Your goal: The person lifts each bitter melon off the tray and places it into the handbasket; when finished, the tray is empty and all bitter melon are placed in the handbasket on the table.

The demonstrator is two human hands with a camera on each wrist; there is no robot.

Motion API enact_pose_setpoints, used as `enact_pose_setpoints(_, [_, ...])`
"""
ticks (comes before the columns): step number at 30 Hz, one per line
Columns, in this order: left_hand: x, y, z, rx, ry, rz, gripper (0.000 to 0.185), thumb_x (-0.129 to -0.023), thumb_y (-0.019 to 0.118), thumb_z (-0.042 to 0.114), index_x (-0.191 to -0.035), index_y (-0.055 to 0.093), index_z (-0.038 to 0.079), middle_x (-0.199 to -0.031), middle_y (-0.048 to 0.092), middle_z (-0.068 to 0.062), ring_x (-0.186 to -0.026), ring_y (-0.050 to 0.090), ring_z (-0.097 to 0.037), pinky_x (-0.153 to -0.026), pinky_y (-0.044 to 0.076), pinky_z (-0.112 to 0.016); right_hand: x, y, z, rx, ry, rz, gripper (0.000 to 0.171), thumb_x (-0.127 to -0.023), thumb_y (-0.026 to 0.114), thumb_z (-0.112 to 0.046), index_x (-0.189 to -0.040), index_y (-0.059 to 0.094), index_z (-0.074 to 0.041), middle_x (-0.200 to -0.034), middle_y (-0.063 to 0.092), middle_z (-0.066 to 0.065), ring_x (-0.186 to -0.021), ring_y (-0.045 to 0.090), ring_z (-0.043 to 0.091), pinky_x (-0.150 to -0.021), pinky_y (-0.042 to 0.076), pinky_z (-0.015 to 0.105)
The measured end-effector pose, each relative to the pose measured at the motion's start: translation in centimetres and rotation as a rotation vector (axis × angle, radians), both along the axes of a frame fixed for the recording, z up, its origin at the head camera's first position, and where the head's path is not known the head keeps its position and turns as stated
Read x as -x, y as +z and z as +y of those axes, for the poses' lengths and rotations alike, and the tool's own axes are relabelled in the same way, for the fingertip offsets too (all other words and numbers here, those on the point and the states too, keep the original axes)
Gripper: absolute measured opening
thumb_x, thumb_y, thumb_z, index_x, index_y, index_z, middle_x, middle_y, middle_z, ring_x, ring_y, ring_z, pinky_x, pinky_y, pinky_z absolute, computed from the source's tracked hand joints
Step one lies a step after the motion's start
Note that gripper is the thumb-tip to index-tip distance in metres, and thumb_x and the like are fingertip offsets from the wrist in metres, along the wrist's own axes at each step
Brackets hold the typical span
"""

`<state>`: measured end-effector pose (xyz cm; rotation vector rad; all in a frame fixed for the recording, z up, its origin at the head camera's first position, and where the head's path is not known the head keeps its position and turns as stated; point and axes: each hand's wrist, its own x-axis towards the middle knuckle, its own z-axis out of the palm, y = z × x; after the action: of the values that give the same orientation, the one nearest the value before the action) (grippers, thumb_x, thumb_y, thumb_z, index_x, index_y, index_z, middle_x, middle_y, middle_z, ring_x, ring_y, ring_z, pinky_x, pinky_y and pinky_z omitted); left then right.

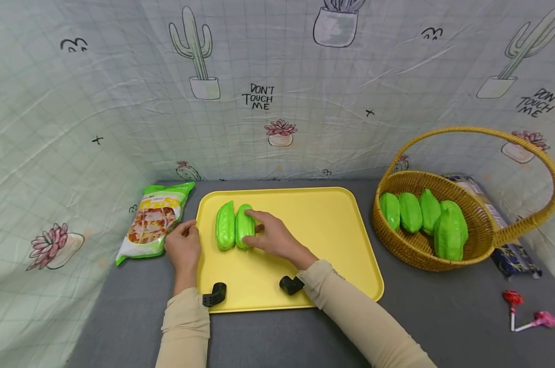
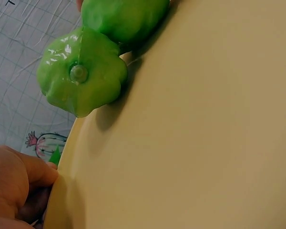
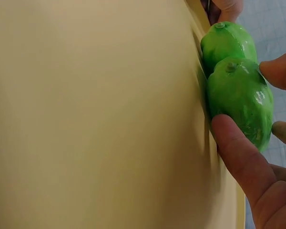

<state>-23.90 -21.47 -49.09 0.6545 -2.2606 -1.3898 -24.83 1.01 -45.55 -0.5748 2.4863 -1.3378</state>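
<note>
On the yellow tray (image 1: 314, 245) lie two glossy green, ribbed toy gourds side by side, the left gourd (image 1: 225, 227) and the right gourd (image 1: 245, 227). My right hand (image 1: 279, 236) holds the right gourd, with the thumb near its close end and fingers toward its far end. The right wrist view shows fingertips on both sides of that gourd (image 3: 240, 95). My left hand (image 1: 184, 249) grips the tray's left rim with curled fingers; in the left wrist view, part of this hand (image 2: 12, 183) is cut off by the frame.
Left of the tray lies a green-and-white snack bag (image 1: 153, 221). A tall-handled wicker basket (image 1: 392, 243) at the right holds several similar green gourds (image 1: 410, 212). Behind it is a dark blue package (image 1: 512, 255); two lollipops (image 1: 513, 297) lie nearer the front right.
</note>
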Motion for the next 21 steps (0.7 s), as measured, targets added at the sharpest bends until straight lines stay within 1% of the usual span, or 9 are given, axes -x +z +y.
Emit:
enact_pose_setpoints(4, [0.09, -0.09, 0.04, -0.005, -0.005, -0.001, 0.028, -0.1, 0.055, 0.01, -0.117, 0.075, -0.002, -0.118, 0.073, -0.025, -0.106, 0.068, -0.038, -0.087, 0.052, -0.044, 0.1, -0.16, 0.06, -0.006, 0.004, 0.019, 0.072, -0.093, 0.074, -0.027, -0.156, 0.042, -0.013, -0.159, 0.045, 0.012, -0.121, 0.064, 0.032, -0.096, 0.055, 0.041])
enact_pose_setpoints(9, [0.1, -0.06, 0.06, -0.007, -0.005, -0.006, 0.029, -0.101, 0.054, 0.01, -0.118, 0.075, -0.002, -0.119, 0.072, -0.025, -0.108, 0.068, -0.038, -0.088, 0.052, -0.045, 0.07, -0.41, -0.14, -0.017, -0.024, 0.011, 0.075, -0.09, 0.078, -0.03, -0.156, 0.044, -0.016, -0.158, 0.047, 0.008, -0.118, 0.064, 0.029, -0.096, 0.054, 0.039])
enact_pose_setpoints(16, [-0.06, 0.0, 0.15, -0.013, -0.008, -0.021, 0.029, -0.101, 0.055, 0.011, -0.117, 0.075, -0.002, -0.119, 0.072, -0.025, -0.107, 0.068, -0.038, -0.088, 0.052, -0.046, -0.4, -0.44, 0.08, 0.013, -0.067, -0.048, 0.075, -0.089, 0.079, -0.032, -0.155, 0.046, -0.022, -0.156, 0.051, 0.005, -0.117, 0.065, 0.027, -0.086, 0.056, 0.036])
enact_pose_setpoints(21, [-0.05, 0.09, 0.19, -0.019, -0.01, -0.025, 0.029, -0.101, 0.054, 0.011, -0.118, 0.074, -0.001, -0.12, 0.072, -0.025, -0.108, 0.067, -0.038, -0.088, 0.051, -0.045, -0.6, -0.15, 0.48, 0.041, -0.082, -0.096, 0.073, -0.089, 0.079, -0.03, -0.154, 0.048, -0.022, -0.152, 0.054, 0.007, -0.119, 0.065, 0.027, -0.084, 0.056, 0.035])
